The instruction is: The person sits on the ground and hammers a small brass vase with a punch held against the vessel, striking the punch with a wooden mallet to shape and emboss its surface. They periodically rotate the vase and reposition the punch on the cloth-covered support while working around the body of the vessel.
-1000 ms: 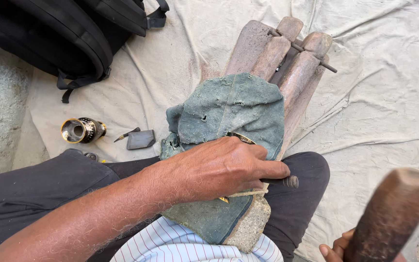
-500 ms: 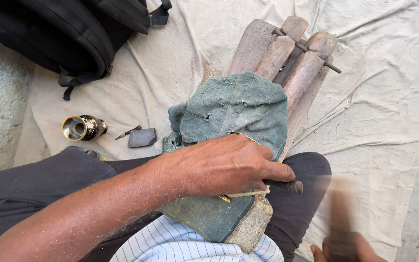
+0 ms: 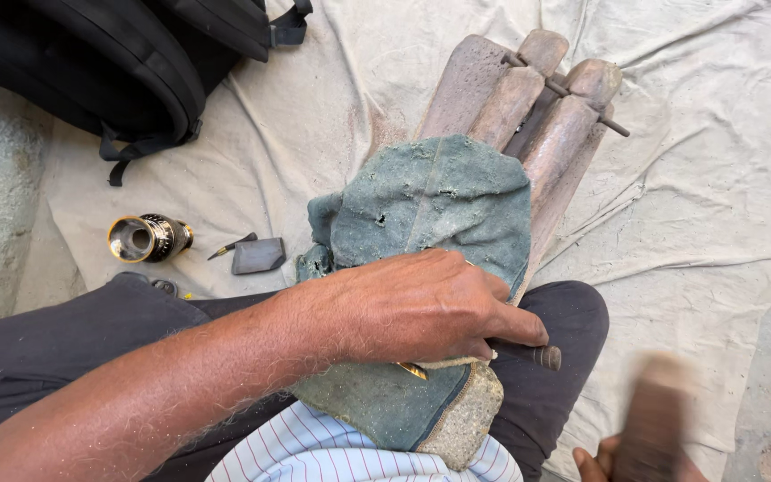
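Head view: a thin metal rod (image 3: 542, 356) lies under the fingers of the left hand (image 3: 421, 308), pinched tight against a green cloth (image 3: 430, 201) over a wooden frame (image 3: 528, 98). The right hand (image 3: 635, 455) grips a blurred wooden handle (image 3: 658, 419) at the lower right.

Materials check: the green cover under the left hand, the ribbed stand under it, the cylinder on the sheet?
Green cover: looks like worn denim-like cloth, faded, frayed, small holes. Ribbed stand: probably wood, matte, reddish-brown, grainy, with a dark cross pin. Cylinder: seemingly metal, shiny brass-coloured rim and dark banded body.
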A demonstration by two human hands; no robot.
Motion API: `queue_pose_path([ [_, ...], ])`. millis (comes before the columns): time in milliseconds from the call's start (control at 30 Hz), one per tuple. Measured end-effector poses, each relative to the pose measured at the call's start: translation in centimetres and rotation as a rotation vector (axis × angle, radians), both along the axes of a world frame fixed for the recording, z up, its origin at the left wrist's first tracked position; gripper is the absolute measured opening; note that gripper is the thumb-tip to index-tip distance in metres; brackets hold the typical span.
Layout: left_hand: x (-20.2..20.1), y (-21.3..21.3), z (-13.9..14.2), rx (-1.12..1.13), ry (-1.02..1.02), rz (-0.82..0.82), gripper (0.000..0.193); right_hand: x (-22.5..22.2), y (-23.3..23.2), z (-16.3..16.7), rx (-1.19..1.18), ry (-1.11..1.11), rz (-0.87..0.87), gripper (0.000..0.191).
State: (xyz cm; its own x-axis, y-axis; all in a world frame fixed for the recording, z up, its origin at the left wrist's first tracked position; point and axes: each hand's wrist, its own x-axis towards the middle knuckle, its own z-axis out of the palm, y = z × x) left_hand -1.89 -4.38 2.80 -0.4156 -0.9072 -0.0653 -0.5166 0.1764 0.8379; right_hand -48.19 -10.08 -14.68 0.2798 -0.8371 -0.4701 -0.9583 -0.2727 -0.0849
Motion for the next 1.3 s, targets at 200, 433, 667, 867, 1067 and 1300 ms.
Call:
queue_pose_path([
  [200,0.2,0.0,-0.4,-0.021,0.031,-0.014,0.048,0.0,-0.6,-0.2,0.067,0.45,0.254,0.043],
  [433,0.3,0.0,-0.3,-0.024,0.059,-0.034,0.049,-0.1,-0.2,2.0,-0.007,-0.065,0.134,0.034],
  [667,0.5,-0.2,-0.1,-0.065,0.098,-0.037,0.047,0.4,-0.3,1.4,-0.038,-0.336,0.003,0.04],
  [867,1.1,1.7,1.8,-0.141,0.21,0.178,0.03,7.3,2.0,7.2,0.122,-0.681,-0.23,0.041],
  [1067,1.9,5.6,0.5,-0.028,-0.023,0.658,0.036,16.7,3.0,8.8,0.606,-1.196,-0.118,0.038],
  [1300,-1.0,8.2,-2.0,-0.126,-0.018,0.815,0.037,19.4,4.3,8.9,0.741,-1.165,-0.402,0.04],
])
